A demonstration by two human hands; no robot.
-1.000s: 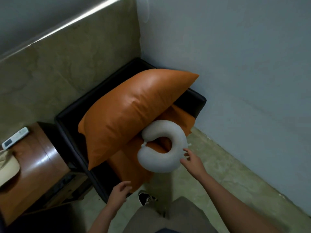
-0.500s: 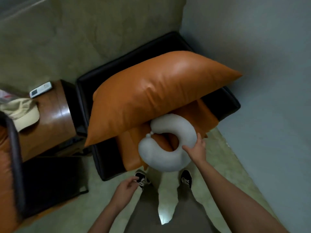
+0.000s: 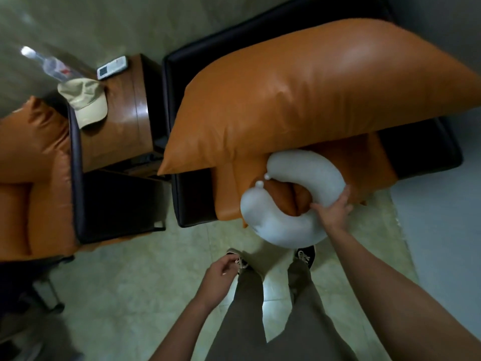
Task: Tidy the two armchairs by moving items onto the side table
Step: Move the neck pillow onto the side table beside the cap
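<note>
A white U-shaped neck pillow (image 3: 281,225) lies at the front edge of the right armchair (image 3: 192,209), on its orange seat cushion. My right hand (image 3: 331,209) grips the pillow's right side, thumb in the inner curve. A large orange back cushion (image 3: 312,95) leans above it. My left hand (image 3: 221,272) hangs over the floor with loosely curled fingers, holding nothing. The wooden side table (image 3: 130,121) stands between the two armchairs. The left armchair (image 3: 39,178) is partly in view.
On the side table lie a beige cap (image 3: 88,102), a white remote (image 3: 112,67) and a clear bottle (image 3: 49,65). My legs and black shoes stand on the tiled floor (image 3: 130,282) in front of the right armchair. A grey wall runs along the right.
My right hand reached the neck pillow and closed around its right side. The view tilted down and left, bringing the side table and left armchair into sight. My left hand dropped lower.
</note>
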